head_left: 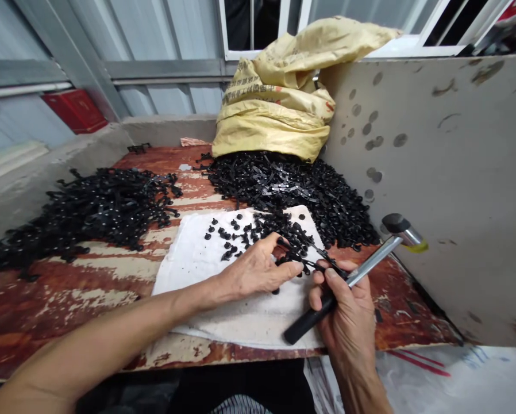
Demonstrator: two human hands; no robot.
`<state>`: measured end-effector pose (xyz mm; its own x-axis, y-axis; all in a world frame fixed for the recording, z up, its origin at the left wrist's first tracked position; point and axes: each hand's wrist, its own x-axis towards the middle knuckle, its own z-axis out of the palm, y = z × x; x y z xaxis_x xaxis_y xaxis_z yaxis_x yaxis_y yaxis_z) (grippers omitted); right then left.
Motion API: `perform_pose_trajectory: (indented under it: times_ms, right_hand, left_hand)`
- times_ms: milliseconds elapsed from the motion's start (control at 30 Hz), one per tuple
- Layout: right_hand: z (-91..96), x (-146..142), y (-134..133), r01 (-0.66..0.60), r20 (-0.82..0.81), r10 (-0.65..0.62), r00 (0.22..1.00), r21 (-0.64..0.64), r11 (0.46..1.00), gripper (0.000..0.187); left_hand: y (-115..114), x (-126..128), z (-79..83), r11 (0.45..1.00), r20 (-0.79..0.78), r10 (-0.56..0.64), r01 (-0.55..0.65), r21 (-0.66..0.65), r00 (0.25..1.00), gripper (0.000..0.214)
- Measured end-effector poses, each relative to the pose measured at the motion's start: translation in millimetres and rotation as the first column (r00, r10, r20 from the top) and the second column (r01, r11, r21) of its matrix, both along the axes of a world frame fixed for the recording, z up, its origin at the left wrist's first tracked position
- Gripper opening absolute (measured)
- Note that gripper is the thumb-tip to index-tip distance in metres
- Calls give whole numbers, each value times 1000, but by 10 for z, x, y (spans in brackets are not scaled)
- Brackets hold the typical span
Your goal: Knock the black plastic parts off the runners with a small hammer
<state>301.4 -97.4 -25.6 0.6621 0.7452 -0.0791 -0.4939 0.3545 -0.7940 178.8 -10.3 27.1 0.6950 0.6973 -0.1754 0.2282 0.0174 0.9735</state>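
Observation:
My right hand is closed round the black grip of a small hammer; its metal shaft slants up to the right, ending in a black and chrome head. The same hand's fingertips also pinch a thin black plastic strip. My left hand rests on a white cloth pad, its fingers pressed together on small black plastic pieces at the strip's near end. Loose black studs lie scattered over the pad.
A worn red wooden benchtop carries a pile of black strips at left and a bigger heap of black parts at the back. A yellow sack leans behind it. A grey stained board walls the right side.

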Motion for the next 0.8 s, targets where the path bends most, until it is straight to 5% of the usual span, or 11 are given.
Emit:
perform_pose_trajectory:
  times_ms: [133, 300, 500, 667, 800]
  right_hand:
    - [4, -6, -4, 14, 5, -14, 1000, 0, 1000, 43]
    - [13, -16, 19, 56, 18, -56, 998, -19, 998, 47]
    - [7, 0, 58, -53, 20, 55, 998, -57, 997, 52]
    - [36, 45, 20, -176, 22, 177, 984, -50, 983, 54]
    - [55, 70, -33, -270, 30, 271, 962, -42, 962, 47]
  left_hand:
    - [2, 83, -60, 984, 56, 14, -4, -179, 998, 15]
    - [82, -27, 60, 990, -48, 96, -100, -100, 994, 5]
    - [145, -327, 74, 978, 107, 208, -204, -44, 972, 8]
    - [103, -175, -53, 976, 239, 83, -127, 177, 967, 9]
    - [50, 19, -160, 883, 271, -60, -76, 464, 961, 22]
